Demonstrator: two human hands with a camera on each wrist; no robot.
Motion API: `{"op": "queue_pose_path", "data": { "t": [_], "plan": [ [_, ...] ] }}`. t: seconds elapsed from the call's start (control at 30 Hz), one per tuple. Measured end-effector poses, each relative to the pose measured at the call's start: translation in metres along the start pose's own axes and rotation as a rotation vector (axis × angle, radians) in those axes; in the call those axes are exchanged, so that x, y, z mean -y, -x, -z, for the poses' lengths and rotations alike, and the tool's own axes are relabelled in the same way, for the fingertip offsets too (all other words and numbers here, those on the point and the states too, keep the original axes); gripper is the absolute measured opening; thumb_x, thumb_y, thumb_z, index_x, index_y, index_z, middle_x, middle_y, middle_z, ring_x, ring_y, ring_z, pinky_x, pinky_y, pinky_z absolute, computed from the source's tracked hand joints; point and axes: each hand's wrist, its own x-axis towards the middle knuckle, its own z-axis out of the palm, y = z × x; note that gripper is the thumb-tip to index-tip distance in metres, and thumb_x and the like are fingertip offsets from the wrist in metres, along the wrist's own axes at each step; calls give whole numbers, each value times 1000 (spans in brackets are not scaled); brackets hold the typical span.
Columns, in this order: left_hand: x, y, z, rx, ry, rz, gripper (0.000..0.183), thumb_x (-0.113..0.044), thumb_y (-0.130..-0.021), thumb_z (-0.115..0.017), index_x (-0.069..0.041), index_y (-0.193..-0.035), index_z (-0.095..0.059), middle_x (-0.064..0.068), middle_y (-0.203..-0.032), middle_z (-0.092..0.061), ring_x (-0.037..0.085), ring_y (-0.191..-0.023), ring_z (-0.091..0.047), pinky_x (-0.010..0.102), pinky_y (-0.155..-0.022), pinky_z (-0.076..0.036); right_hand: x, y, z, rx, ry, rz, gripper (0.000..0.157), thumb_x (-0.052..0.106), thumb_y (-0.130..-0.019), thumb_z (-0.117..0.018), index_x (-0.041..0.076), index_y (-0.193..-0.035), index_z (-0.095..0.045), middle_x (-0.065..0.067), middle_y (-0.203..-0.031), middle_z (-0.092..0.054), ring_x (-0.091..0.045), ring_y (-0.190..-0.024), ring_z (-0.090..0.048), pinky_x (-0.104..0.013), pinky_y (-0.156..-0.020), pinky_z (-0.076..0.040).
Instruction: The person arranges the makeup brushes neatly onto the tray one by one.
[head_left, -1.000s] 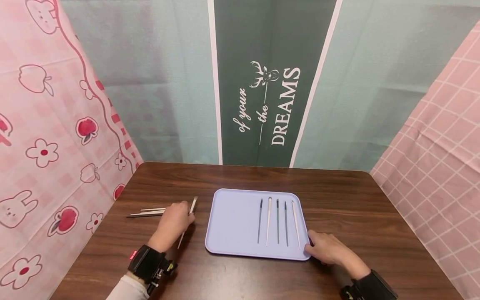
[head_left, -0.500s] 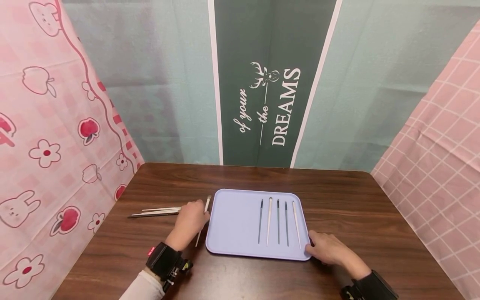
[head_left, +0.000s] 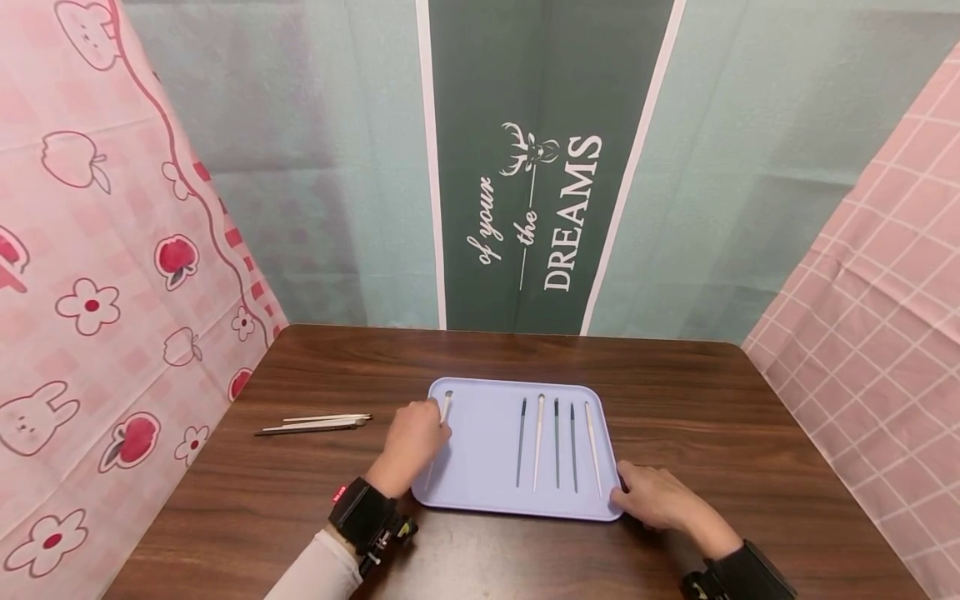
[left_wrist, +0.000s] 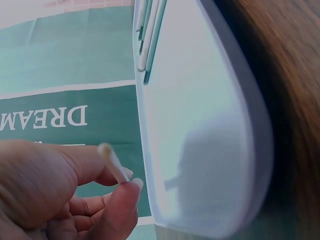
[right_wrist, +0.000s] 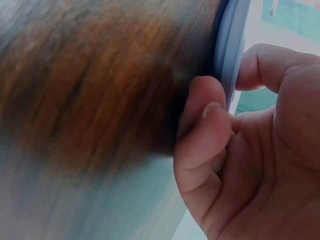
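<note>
My left hand (head_left: 415,437) pinches a white-handled makeup brush (head_left: 447,404) between thumb and fingertips, over the left side of the lilac tray (head_left: 480,502). In the left wrist view the butt end of that brush handle (left_wrist: 113,162) points at the camera, and the hand's shadow falls on the tray. At the tray's near right corner my right hand (head_left: 651,496) grips the rim (right_wrist: 234,55), thumb on the upper side and curled fingers beneath the outer edge. A row of several slim brushes (head_left: 557,442), white and dark green, lies across the tray's right half.
A small bunch of brushes (head_left: 315,425), pale and dark, lies on the brown wooden table (head_left: 675,392) left of the tray. Green cloth (head_left: 540,250) hangs behind the table, with pink patterned cloths (head_left: 885,275) at both sides.
My left hand has carried the brush rightward from the table to over the tray's left side, uncovering the tips of the bunch. The right hand has stayed on the tray corner.
</note>
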Motion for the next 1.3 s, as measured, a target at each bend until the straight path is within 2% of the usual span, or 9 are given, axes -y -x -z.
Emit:
{"op": "queue_pose_path", "data": {
  "t": [0.43,0.8,1.13,1.3],
  "plan": [
    [-19,-5,-13,-76,-17,-71,21,-10,-79,-73,-2,-68,-57,13,-61,-59,34,-56,-62,45,-53,-50,1,0,0,3,3,-9,18,21,-86,-66,13,-83,-49,-2,-65,-51,-17,-47,-52,-30,-44,-41],
    [-33,-6,-27,-206,-28,-125,15,-3,-72,-70,-2,-68,-56,14,-58,-58,33,-53,-62,43,-50,-50,2,0,1,4,8,-2,19,21,-87,-67,12,-84,-50,-2,-66,-51,-17,-48,-53,-30,-44,-43],
    [-44,-9,-35,-184,-1,-101,14,-3,-72,-70,-1,-68,-57,14,-58,-59,32,-52,-61,42,-49,-50,2,1,0,8,9,-4,19,20,-87,-67,12,-84,-50,-3,-66,-51,-18,-48,-52,-31,-44,-42],
    [-51,-10,-36,-148,37,-75,12,-1,-73,-69,1,-69,-58,15,-60,-59,33,-54,-62,43,-51,-50,2,1,1,11,12,-4,19,21,-88,-66,12,-85,-50,-3,-67,-51,-18,-48,-52,-31,-45,-42]
  ]
}}
